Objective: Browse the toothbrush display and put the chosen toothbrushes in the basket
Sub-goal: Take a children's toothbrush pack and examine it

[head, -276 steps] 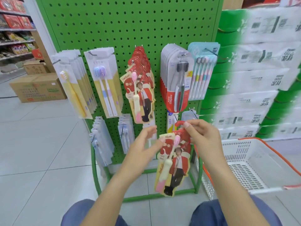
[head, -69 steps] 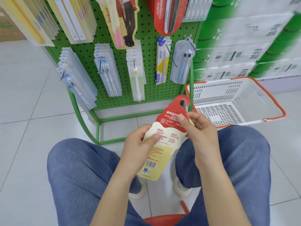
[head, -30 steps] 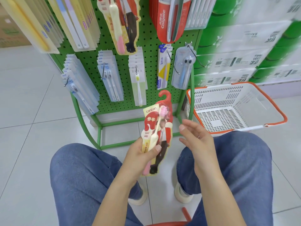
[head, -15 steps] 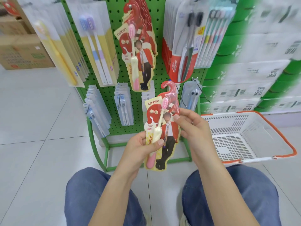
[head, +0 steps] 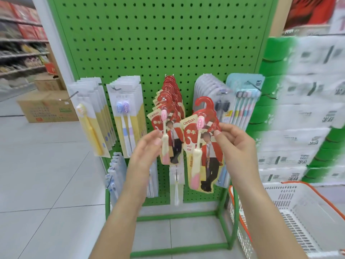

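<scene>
One red toothbrush pack (head: 204,146) is up in front of the green pegboard (head: 168,43), and I have my right hand (head: 233,144) on its right edge, thumb and fingers (head: 217,132) pinching the card just below the hook-shaped hanger. I hold it there, I judge, so the hook stays free and the printed front faces me beside the matching red packs (head: 169,109) hanging on their peg. My left hand (head: 149,148) is off the pack, fingers loosely spread, its tips at or just in front of the front hanging pack; I cannot tell whether they touch.

The card is stiff, glossy and cut to an irregular outline, with a clear blister over a cream-and-pink brush. The white lattice basket (head: 291,221) with its orange rim sits on the floor at lower right, holding nothing that I can see.
</scene>
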### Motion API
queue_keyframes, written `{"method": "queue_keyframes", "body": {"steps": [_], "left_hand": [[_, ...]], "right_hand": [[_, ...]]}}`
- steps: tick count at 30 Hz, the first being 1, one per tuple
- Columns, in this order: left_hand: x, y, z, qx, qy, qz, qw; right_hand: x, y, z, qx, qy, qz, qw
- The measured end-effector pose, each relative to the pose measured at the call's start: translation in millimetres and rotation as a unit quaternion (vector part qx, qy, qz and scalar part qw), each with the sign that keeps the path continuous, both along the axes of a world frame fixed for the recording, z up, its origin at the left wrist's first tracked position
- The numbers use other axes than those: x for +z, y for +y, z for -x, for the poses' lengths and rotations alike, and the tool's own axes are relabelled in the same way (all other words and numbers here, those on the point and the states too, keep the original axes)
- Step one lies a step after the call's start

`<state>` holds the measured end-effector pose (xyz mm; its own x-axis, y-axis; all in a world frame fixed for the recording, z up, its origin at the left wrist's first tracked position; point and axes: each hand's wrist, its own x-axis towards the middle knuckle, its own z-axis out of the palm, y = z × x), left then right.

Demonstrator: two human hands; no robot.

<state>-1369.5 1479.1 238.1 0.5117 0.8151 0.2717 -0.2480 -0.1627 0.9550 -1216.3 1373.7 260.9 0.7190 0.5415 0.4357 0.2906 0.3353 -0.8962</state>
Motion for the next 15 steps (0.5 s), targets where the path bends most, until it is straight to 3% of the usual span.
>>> {"method": "queue_keyframes", "body": {"steps": [4,10,15], "left_hand": [[38,27,-11,0.056,-0.006,-0.062,0.996],[68,66,-40,0.056,0.126,-0.163,0.977],[79,81,-51,0.003,0.195,-0.193,0.962]], "right_hand": [[14,13,-10,-0.045,-0.092,0.052,0.993],[25,36,-14,-0.092,-0.187,0.12,0.971],[25,55,-20,-0.101,-0.199,0.134,0.965]]}}
